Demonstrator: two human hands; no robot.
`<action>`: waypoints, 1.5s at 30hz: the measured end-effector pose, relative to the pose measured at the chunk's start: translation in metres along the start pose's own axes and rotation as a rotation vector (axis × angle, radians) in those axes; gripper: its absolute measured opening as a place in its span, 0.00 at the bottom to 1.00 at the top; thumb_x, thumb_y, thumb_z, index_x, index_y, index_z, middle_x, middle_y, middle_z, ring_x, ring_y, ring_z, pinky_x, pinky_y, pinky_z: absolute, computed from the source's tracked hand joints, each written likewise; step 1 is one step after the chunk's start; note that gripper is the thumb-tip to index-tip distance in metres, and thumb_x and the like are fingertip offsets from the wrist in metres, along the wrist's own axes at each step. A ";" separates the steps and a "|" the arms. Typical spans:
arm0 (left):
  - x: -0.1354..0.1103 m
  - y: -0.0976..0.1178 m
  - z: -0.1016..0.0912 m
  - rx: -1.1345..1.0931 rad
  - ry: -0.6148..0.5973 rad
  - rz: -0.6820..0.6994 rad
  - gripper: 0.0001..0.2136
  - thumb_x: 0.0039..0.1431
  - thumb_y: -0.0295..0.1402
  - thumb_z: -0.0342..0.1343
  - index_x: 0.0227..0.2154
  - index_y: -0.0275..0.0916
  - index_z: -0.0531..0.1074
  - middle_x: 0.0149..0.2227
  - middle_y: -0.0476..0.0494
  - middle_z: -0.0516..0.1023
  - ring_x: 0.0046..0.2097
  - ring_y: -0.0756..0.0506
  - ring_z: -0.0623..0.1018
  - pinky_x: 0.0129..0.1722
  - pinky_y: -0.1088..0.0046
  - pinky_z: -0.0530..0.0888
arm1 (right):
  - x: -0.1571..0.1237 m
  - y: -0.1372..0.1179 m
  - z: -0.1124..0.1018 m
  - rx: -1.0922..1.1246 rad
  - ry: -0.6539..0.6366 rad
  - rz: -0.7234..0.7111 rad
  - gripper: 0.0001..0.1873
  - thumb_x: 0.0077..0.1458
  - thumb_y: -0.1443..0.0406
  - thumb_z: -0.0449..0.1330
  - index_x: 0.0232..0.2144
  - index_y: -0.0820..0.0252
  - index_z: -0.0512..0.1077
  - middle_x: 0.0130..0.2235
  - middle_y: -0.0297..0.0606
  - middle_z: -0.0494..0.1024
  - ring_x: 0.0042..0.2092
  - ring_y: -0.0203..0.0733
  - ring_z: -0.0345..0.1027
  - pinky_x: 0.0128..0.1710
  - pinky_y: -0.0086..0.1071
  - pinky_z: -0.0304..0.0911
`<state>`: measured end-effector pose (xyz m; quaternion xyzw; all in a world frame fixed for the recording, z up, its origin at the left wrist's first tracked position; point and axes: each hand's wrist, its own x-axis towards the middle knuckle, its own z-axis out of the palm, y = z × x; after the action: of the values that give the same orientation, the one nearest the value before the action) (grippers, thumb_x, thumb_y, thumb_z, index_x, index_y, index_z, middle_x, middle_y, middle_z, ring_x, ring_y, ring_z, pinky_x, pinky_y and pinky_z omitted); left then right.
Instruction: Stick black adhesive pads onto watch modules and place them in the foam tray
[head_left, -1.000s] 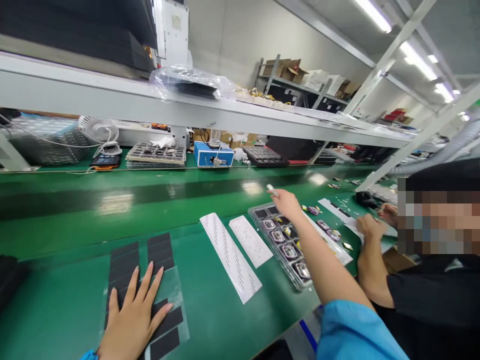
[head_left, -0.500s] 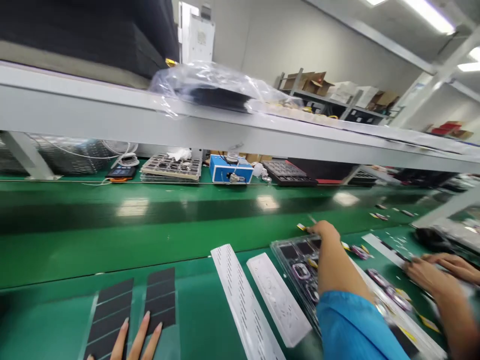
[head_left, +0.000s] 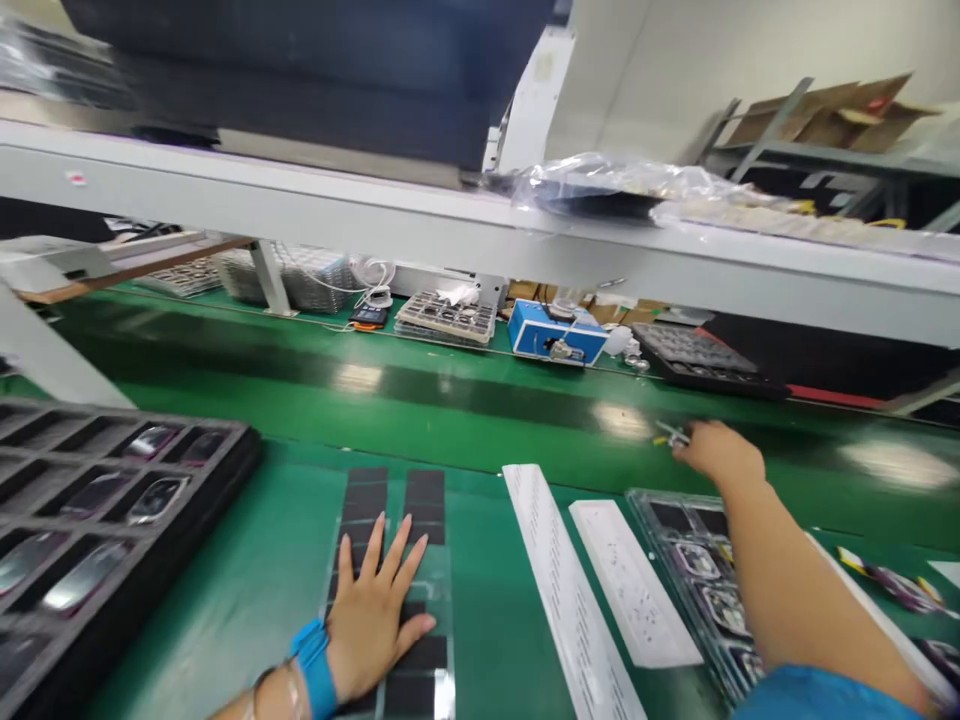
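Note:
My left hand point(head_left: 369, 622) lies flat with spread fingers on a transparent sheet point(head_left: 442, 600) that carries rows of black rectangular pads. A blue band is around that wrist. Over the green belt at the right, my right hand point(head_left: 720, 455) is closed round slim metal tweezers point(head_left: 672, 432). A small yellow piece shows by their tip, too blurred to make out. Below my right forearm a transparent tray point(head_left: 660, 560) of small framed parts is partly hidden. Between the hands lie a white slotted strip point(head_left: 559, 580) and a shallow white tray point(head_left: 634, 585) with tiny bits.
A black foam tray point(head_left: 187, 540) with glossy parts in its pockets fills the left. Behind the green belt point(head_left: 465, 400) stand a blue box point(head_left: 559, 332) and stacked plastic trays point(head_left: 448, 318). A white shelf beam point(head_left: 420, 225) crosses above. Loose parts point(head_left: 896, 585) lie at right.
My view has swung left, bringing the black foam tray and my whole left hand into sight. My right hand remains stretched over the belt with the tweezers. The co-worker's hands have left view.

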<state>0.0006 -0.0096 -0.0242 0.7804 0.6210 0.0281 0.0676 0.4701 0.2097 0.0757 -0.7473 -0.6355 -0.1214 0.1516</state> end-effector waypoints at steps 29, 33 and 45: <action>0.006 -0.034 -0.036 -1.958 -0.405 0.010 0.19 0.49 0.31 0.63 0.46 0.37 0.71 0.44 0.40 0.76 0.43 0.45 0.77 0.48 0.65 0.70 | -0.255 -0.271 -0.021 1.051 -0.272 -0.578 0.23 0.49 0.64 0.62 0.49 0.50 0.69 0.52 0.39 0.71 0.50 0.42 0.66 0.44 0.36 0.68; 0.008 -0.036 -0.037 -2.016 -0.345 -0.063 0.21 0.48 0.27 0.63 0.47 0.38 0.70 0.45 0.40 0.77 0.43 0.43 0.78 0.50 0.64 0.69 | -0.234 -0.248 -0.013 0.724 -0.347 -0.304 0.12 0.50 0.65 0.61 0.40 0.54 0.74 0.39 0.38 0.78 0.36 0.41 0.72 0.36 0.34 0.67; 0.008 -0.037 -0.032 -2.043 -0.414 -0.055 0.21 0.43 0.25 0.66 0.44 0.36 0.72 0.43 0.40 0.77 0.44 0.43 0.77 0.47 0.66 0.71 | -0.236 -0.248 -0.017 0.631 -0.121 -0.316 0.05 0.51 0.69 0.59 0.33 0.57 0.74 0.41 0.43 0.75 0.46 0.47 0.67 0.49 0.43 0.60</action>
<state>-0.0370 0.0084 0.0022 0.3270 0.2953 0.4041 0.8016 0.1869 0.0245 0.0207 -0.5621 -0.7571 0.1035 0.3164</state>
